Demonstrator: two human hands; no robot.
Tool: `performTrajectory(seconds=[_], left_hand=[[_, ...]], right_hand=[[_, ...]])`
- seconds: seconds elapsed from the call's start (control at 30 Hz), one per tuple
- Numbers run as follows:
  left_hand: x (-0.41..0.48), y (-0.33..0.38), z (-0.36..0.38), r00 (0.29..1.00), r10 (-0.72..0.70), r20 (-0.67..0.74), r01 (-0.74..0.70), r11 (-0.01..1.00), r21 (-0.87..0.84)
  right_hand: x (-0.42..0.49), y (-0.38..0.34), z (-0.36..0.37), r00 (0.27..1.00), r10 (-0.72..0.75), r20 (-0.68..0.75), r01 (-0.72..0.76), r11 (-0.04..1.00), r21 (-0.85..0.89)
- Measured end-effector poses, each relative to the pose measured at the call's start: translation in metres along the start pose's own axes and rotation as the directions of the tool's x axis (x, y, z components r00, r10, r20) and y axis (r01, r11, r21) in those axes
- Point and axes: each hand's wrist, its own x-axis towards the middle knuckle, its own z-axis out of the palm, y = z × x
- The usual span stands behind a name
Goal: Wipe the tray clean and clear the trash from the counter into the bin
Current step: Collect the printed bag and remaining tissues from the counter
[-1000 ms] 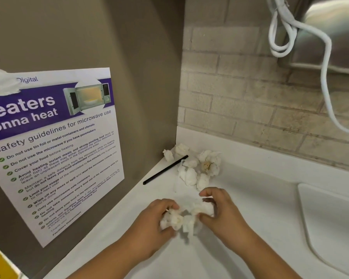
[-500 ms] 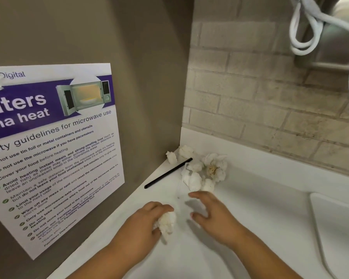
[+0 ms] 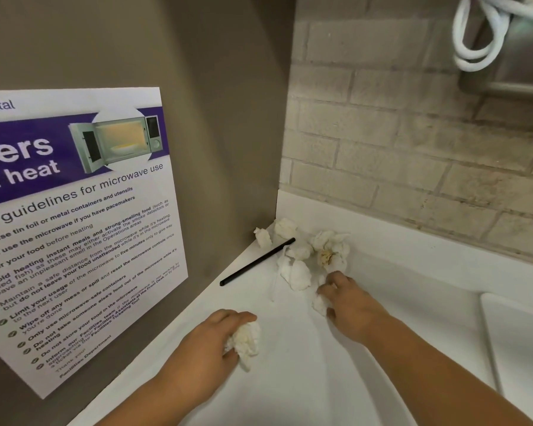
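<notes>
Left hand: the left hand (image 3: 203, 342) grips a tissue wad (image 3: 245, 341), fingers curled round it, low over the counter (image 3: 290, 392) on the near side of the black straw (image 3: 257, 262).
Right hand: the right hand (image 3: 354, 305) reaches in to the right of the straw, fingers bent down over a small scrap (image 3: 320, 304), apparently pinching it against the thumb.
Trash: crumpled tissues (image 3: 299, 273) lie heaped just right of the straw's far end, a stained tissue (image 3: 331, 252) among them. Two more balls sit beyond the straw's tip, tight in the corner.
Trash and hands: the heap lies just past the right fingertips and well ahead of the left hand.
Step in hand: gathering loose trash, by the look of it, with most still to collect.
Doing it well: rake the heap toward the near side of the straw, pack it into the wad, and take the straw with it. The corner balls call for a deliberate reach.
Tray: a pale raised edge (image 3: 520, 348) well right of the straw may be the tray, though it is cut off.
Bin: out of view.
</notes>
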Motion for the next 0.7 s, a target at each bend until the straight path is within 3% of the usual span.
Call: performTrajectory(seconds=[0.27, 0.47, 0.57, 0.7], left_hand=[[-0.011, 0.001, -0.008, 1.000, 0.017, -0.010, -0.017, 1.000, 0.024], [-0.038, 0.006, -0.029, 0.998, -0.016, -0.067, 0.015, 1.000, -0.025], [-0.061, 0.011, -0.042, 0.995, -0.055, -0.087, 0.047, 0.994, -0.095], [-0.096, 0.012, -0.053, 0.989, -0.127, -0.080, 0.112, 0.979, -0.171]], right_hand=[[-0.019, -0.003, 0.002, 0.995, 0.089, -0.047, -0.073, 0.959, 0.273], [-0.057, -0.032, -0.023, 0.962, 0.219, -0.162, -0.058, 0.746, 0.663], [-0.077, -0.060, -0.034, 0.973, 0.176, -0.148, 0.000, 0.645, 0.764], [-0.096, -0.102, -0.041, 0.988, 0.065, -0.139, 0.075, 0.587, 0.806]])
